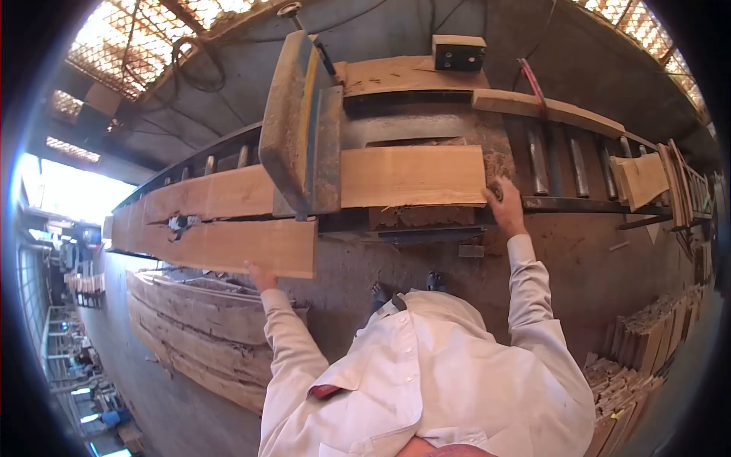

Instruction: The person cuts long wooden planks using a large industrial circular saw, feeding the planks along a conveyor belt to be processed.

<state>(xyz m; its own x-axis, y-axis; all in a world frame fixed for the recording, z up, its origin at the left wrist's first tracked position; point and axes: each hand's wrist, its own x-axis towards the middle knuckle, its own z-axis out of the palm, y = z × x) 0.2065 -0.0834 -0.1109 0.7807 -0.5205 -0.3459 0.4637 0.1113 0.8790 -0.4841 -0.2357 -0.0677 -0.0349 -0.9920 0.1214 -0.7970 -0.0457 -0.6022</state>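
A long wooden board (411,177) lies across the machine bed and passes under the upright saw housing (285,122). My right hand (505,207) is at its right end, fingers curled against the near corner. A second board (251,245) lies alongside on the left, nearer to me, its right end sticking out past the housing. A dark, ragged knot hole (181,223) shows between the two lengths further left. My left hand (263,276) grips the near edge of this board close to its right end, the fingers partly hidden beneath it.
Metal rollers (576,161) run to the right of the bed, with a wooden strip (548,110) along their far side. A black block (458,55) sits at the back. Rough slabs (198,327) are stacked at lower left, and cut pieces (647,335) stand at right.
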